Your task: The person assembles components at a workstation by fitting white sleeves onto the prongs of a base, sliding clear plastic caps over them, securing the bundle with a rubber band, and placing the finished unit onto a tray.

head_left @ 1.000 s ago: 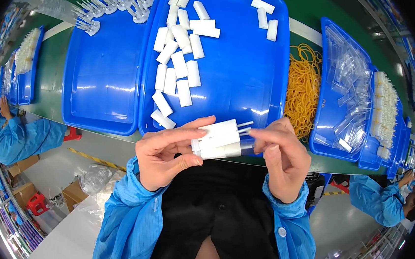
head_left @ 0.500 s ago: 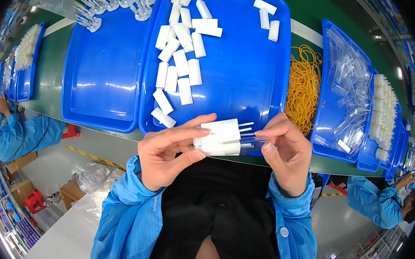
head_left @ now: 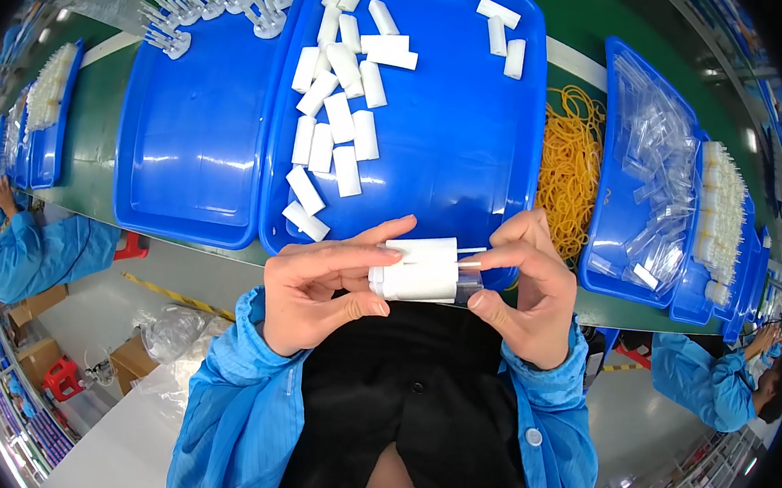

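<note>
A bundle of white foam-like tubes (head_left: 421,273) is held sideways above the near edge of the large blue tray (head_left: 445,156). My left hand (head_left: 307,297) closes round the bundle's left end, thumb below and fingers above. Thin white rods (head_left: 472,253) stick out of the right end. My right hand (head_left: 540,299) pinches there, its index finger against a rod. A clear plastic piece (head_left: 469,286) lies partly around that end, between thumb and fingers; how far it wraps the tubes is hard to see. Loose white tubes (head_left: 347,170) lie mostly along the tray's left side.
To the left, another blue tray (head_left: 194,152) holds upright spiked white pieces (head_left: 266,19) at its back. Yellow rubber bands (head_left: 570,167) are heaped on the right, beside a tray of clear plastic pieces (head_left: 655,146) and rows of white assemblies (head_left: 720,208). Co-workers in blue sit at both sides.
The bundle has shifted slightly right and down. My right hand has moved left, closer to the tubes, and the rods and clear plastic show less beyond the bundle's end.
</note>
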Demonstrator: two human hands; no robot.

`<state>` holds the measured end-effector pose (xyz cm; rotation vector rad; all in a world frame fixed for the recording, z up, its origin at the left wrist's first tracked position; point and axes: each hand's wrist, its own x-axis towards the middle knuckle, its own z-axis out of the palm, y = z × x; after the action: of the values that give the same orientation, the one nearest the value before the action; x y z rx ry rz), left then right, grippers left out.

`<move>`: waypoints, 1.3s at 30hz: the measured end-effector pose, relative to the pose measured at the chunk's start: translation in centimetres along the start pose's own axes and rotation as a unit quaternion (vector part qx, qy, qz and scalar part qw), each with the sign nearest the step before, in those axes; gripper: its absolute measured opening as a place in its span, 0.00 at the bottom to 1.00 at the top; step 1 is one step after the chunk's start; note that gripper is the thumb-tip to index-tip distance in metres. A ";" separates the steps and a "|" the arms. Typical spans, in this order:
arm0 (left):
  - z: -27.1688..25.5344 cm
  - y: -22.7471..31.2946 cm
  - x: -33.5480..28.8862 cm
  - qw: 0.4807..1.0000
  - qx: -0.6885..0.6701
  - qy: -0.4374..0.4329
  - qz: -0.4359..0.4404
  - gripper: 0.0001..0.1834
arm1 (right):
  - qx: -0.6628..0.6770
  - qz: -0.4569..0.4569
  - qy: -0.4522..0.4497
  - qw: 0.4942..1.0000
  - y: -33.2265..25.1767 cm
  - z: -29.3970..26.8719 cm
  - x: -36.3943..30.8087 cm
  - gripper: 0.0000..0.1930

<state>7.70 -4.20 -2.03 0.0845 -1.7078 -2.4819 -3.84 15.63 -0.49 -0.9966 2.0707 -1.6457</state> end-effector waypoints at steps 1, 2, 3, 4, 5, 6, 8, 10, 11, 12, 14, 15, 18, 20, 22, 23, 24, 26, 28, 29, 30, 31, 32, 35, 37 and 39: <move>-0.2 -0.1 -0.1 1.000 0.000 0.001 0.000 0.18 | -0.013 -0.008 -0.027 1.000 -0.2 -0.3 0.2 0.15; -0.5 -0.2 -0.1 1.000 -0.002 -0.010 0.000 0.19 | -0.012 -0.008 -0.028 0.999 -0.1 -0.2 0.1 0.15; -0.6 -0.3 -0.2 1.000 -0.004 -0.021 -0.002 0.20 | 0.009 -0.004 -0.033 0.999 0.0 -0.2 0.0 0.15; -0.6 -0.2 -0.2 1.000 -0.004 -0.019 -0.002 0.20 | 0.031 0.000 -0.038 0.999 0.1 -0.1 -0.1 0.15; -0.5 -0.1 -0.2 1.000 -0.005 -0.016 -0.004 0.21 | 0.031 0.000 -0.039 0.999 0.0 0.0 -0.2 0.15; -0.4 0.0 -0.2 1.000 -0.007 -0.012 -0.005 0.22 | 0.031 -0.013 -0.035 0.999 0.0 0.2 -0.2 0.15; -0.1 0.2 -0.1 1.000 -0.009 -0.008 -0.008 0.22 | 0.031 -0.026 -0.032 0.999 -0.1 0.4 -0.3 0.15; 0.0 0.3 -0.2 1.000 -0.011 -0.004 -0.010 0.23 | 0.058 -0.030 -0.016 0.998 -0.2 0.5 -0.3 0.16; 0.0 0.2 -0.2 1.000 -0.006 -0.017 -0.015 0.23 | 0.058 -0.031 -0.017 0.998 -0.1 0.6 -0.3 0.16; 0.0 0.1 -0.2 0.999 -0.001 -0.031 -0.020 0.23 | 0.059 -0.030 -0.018 0.998 0.0 0.8 -0.4 0.16; 0.0 0.1 0.0 0.999 -0.017 -0.025 -0.013 0.24 | 0.060 -0.030 -0.020 0.998 0.0 0.8 -0.4 0.16; -0.2 0.2 0.0 0.999 -0.007 -0.034 -0.015 0.23 | 0.053 -0.031 -0.025 0.998 -0.1 0.7 -0.4 0.16; -0.2 0.1 -0.1 0.999 0.000 -0.037 -0.023 0.23 | 0.039 -0.036 -0.028 0.998 0.1 0.6 -0.4 0.16; -0.2 0.0 0.1 0.999 -0.002 -0.031 -0.030 0.22 | 0.032 -0.040 -0.027 0.998 0.2 0.5 -0.3 0.16; -0.1 -0.2 0.2 0.999 -0.010 -0.028 -0.017 0.22 | 0.037 -0.041 -0.034 0.998 0.2 0.4 -0.1 0.16; 0.0 -0.2 0.1 0.999 -0.010 -0.028 -0.017 0.22 | 0.037 -0.041 -0.034 0.998 0.2 0.4 -0.1 0.16; -0.1 -0.3 0.2 0.999 -0.019 -0.031 -0.019 0.22 | 0.042 -0.042 -0.034 0.998 0.4 0.4 -0.1 0.16; -0.1 -0.5 0.4 0.999 -0.031 -0.039 -0.021 0.22 | 0.042 -0.042 -0.029 0.998 0.5 0.3 -0.2 0.16; 0.2 -0.9 0.8 0.996 -0.077 -0.049 -0.020 0.24 | 0.036 -0.039 -0.017 0.998 0.5 -0.1 -0.3 0.18; 0.3 -0.9 0.8 0.995 -0.082 -0.059 -0.020 0.24 | 0.039 -0.050 -0.019 0.998 0.2 -0.1 -0.2 0.20; 0.4 -0.8 0.7 0.995 -0.089 -0.031 -0.023 0.25 | 0.040 -0.062 -0.021 0.997 -0.2 -0.5 0.1 0.21; 0.5 -0.8 0.7 0.995 -0.098 -0.007 -0.027 0.26 | 0.029 -0.083 0.001 0.996 0.0 -1.3 0.0 0.23; 0.3 -0.8 0.7 0.993 -0.108 0.010 -0.041 0.28 | -0.016 -0.100 0.077 0.992 0.3 -2.1 -0.2 0.22; -0.5 -1.1 0.2 0.993 -0.097 0.053 -0.030 0.29 | -0.251 -0.005 0.268 0.930 1.5 -5.7 -0.4 0.14; -1.1 -1.0 -0.6 0.990 -0.099 0.083 -0.054 0.28 | -0.417 0.054 0.300 0.856 2.5 -8.9 -0.9 0.11; -1.3 -1.0 -0.4 0.992 -0.090 0.067 -0.063 0.28 | -0.523 0.106 0.303 0.790 3.9 -11.5 -2.0 0.12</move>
<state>8.17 -5.00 -3.40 0.3418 -1.4627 -2.6411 -10.86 25.67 -1.16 -0.3886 3.5045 -0.6019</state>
